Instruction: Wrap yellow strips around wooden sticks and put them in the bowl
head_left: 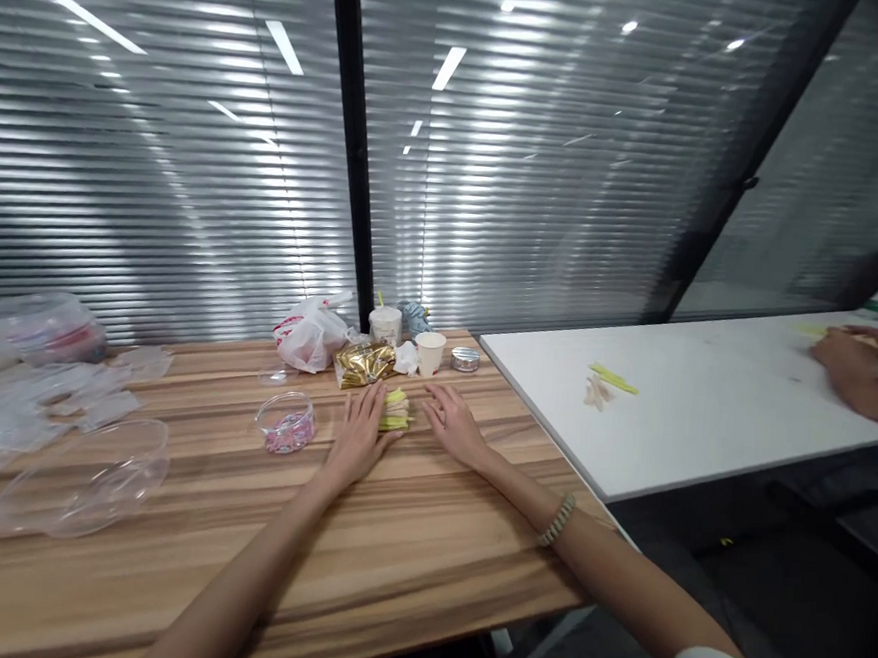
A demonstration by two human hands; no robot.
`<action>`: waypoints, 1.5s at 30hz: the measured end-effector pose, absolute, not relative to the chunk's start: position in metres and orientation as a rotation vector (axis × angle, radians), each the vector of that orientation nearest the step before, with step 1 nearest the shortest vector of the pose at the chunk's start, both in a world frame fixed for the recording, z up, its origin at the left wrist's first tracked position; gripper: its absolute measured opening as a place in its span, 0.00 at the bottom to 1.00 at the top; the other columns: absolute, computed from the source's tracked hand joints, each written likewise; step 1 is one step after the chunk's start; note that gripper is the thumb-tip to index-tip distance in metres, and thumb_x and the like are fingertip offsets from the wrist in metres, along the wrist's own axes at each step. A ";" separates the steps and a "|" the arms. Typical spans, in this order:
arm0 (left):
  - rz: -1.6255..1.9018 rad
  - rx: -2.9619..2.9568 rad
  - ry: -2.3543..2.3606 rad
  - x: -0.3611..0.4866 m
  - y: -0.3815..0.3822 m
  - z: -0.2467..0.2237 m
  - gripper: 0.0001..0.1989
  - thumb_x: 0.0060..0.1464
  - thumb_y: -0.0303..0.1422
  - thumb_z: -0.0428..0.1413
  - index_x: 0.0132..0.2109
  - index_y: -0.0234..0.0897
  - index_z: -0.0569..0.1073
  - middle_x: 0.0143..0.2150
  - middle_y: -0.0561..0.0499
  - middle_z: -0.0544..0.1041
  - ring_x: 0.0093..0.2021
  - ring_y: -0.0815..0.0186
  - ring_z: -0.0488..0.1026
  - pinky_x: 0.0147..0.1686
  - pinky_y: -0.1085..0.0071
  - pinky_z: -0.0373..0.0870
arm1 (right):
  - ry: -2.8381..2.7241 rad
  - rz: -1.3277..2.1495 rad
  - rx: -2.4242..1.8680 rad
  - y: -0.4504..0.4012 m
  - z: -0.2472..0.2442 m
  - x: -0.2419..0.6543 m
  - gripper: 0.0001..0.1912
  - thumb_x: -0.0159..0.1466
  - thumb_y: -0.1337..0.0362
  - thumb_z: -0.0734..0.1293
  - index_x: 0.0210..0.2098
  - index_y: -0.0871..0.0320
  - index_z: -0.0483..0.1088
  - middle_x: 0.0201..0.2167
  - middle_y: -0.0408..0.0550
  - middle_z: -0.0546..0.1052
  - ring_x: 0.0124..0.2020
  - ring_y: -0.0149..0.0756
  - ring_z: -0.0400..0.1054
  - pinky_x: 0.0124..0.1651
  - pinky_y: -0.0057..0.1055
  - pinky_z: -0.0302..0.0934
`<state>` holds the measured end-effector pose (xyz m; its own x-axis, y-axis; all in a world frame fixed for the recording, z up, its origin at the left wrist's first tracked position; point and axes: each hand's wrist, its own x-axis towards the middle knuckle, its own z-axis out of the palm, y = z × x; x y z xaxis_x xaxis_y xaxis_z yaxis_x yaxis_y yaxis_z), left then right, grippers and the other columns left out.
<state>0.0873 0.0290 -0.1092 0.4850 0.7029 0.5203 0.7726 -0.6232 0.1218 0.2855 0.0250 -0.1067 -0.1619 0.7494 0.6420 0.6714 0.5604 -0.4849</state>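
Observation:
A small bundle of yellow and cream strips (395,409) lies on the wooden table (394,536). My left hand (361,429) rests flat over the left end of the bundle, its fingers stretched forward and partly hiding it. Just right of the strips, my right hand (453,422) is held low over the table with its fingers extended, apart from the bundle and holding nothing. A round clear container (287,424) with pink pieces inside stands left of my left hand.
Behind the hands are a gold wrapper (365,364), a paper cup (429,352), a round tin (465,359) and a white plastic bag (314,338). Clear lids (87,475) lie left. Another person's hands (855,348) are at the white table (671,446).

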 end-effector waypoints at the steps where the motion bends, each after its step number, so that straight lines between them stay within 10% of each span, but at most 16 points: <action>1: -0.804 -2.571 -1.302 0.087 0.030 -0.110 0.35 0.54 0.44 0.47 0.63 0.32 0.44 0.63 0.38 0.50 0.63 0.54 0.45 0.59 0.52 0.39 | -1.855 0.040 -1.192 0.033 -0.106 0.296 0.18 0.63 0.63 0.54 0.52 0.58 0.60 0.46 0.51 0.66 0.49 0.35 0.58 0.53 0.37 0.57; 14: -0.828 -2.492 -1.292 0.084 0.035 -0.113 0.31 0.56 0.44 0.44 0.62 0.34 0.48 0.60 0.38 0.55 0.60 0.54 0.51 0.57 0.53 0.47 | -1.205 -0.311 -2.499 0.036 -0.136 0.542 0.28 0.60 0.55 0.57 0.47 0.77 0.60 0.44 0.68 0.65 0.51 0.51 0.54 0.48 0.40 0.53; 23: -0.867 -2.509 -1.294 0.078 0.036 -0.113 0.28 0.56 0.42 0.45 0.61 0.37 0.50 0.60 0.40 0.54 0.60 0.54 0.52 0.57 0.54 0.50 | -1.353 -0.337 -2.454 0.051 -0.150 0.587 0.20 0.62 0.60 0.54 0.47 0.69 0.63 0.48 0.60 0.64 0.55 0.41 0.51 0.53 0.33 0.51; 28: -0.896 -2.519 -1.316 0.080 0.032 -0.113 0.26 0.56 0.40 0.45 0.60 0.36 0.52 0.61 0.39 0.53 0.60 0.54 0.52 0.57 0.53 0.52 | -1.334 -0.264 -2.469 0.059 -0.157 0.598 0.27 0.63 0.57 0.52 0.57 0.67 0.51 0.51 0.64 0.60 0.54 0.46 0.52 0.53 0.44 0.50; 34: -1.206 -2.429 -1.335 0.077 0.021 -0.095 0.17 0.58 0.34 0.44 0.54 0.36 0.60 0.56 0.41 0.61 0.57 0.60 0.58 0.54 0.60 0.58 | -1.421 -0.252 -2.560 0.059 -0.157 0.594 0.22 0.63 0.56 0.50 0.50 0.62 0.61 0.48 0.63 0.62 0.51 0.54 0.54 0.49 0.57 0.46; 45: -0.836 -1.928 -2.118 0.008 0.026 -0.030 0.24 0.58 0.43 0.35 0.32 0.34 0.70 0.33 0.42 0.74 0.35 0.58 0.71 0.33 0.68 0.63 | -1.515 -0.141 -2.409 0.054 -0.120 0.518 0.19 0.62 0.69 0.48 0.49 0.69 0.59 0.41 0.67 0.64 0.42 0.47 0.63 0.41 0.42 0.57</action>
<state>0.0079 0.0263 -0.0301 -0.1574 0.8677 0.4715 0.9558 0.0137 0.2938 0.5180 0.0544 -0.1203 0.4418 0.8657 0.2353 0.8943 -0.4042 -0.1920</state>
